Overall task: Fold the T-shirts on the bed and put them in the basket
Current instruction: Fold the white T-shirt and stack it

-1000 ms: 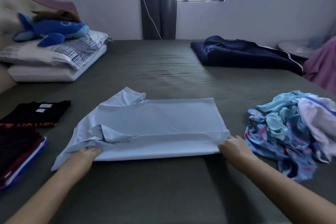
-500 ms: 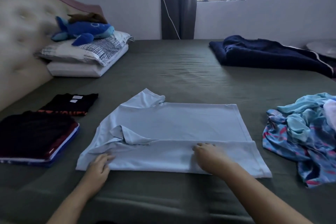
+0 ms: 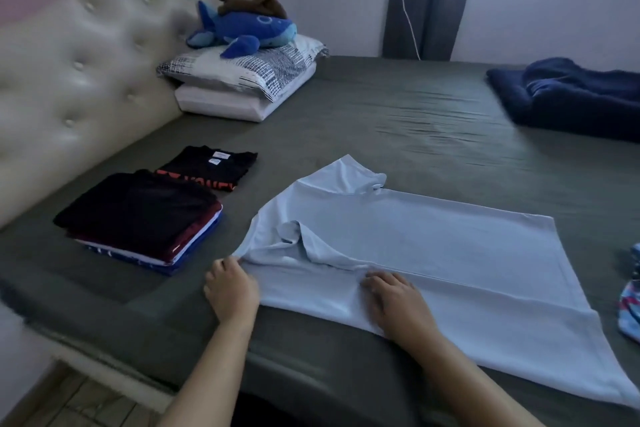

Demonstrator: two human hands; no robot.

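A light blue T-shirt (image 3: pixel 433 246) lies flat on the grey-green bed (image 3: pixel 398 121), its near long side folded over and one sleeve tucked in. My left hand (image 3: pixel 232 291) pinches the shirt's left corner by the shoulder. My right hand (image 3: pixel 394 302) rests flat on the folded strip near the middle, fingers spread. A stack of folded dark T-shirts (image 3: pixel 142 218) sits to the left, with another folded black T-shirt (image 3: pixel 211 166) behind it. No basket is in view.
Two pillows (image 3: pixel 242 87) with a blue plush whale (image 3: pixel 242 28) lie by the padded headboard (image 3: pixel 76 62). A dark blue blanket (image 3: pixel 571 97) is at the far right. A patterned garment (image 3: pixel 632 302) peeks in at the right edge. The bed's near edge runs under my forearms.
My right hand slid left along the folded strip from the shirt's hem end to its middle. My left hand stayed at the shoulder corner. The view swung left.
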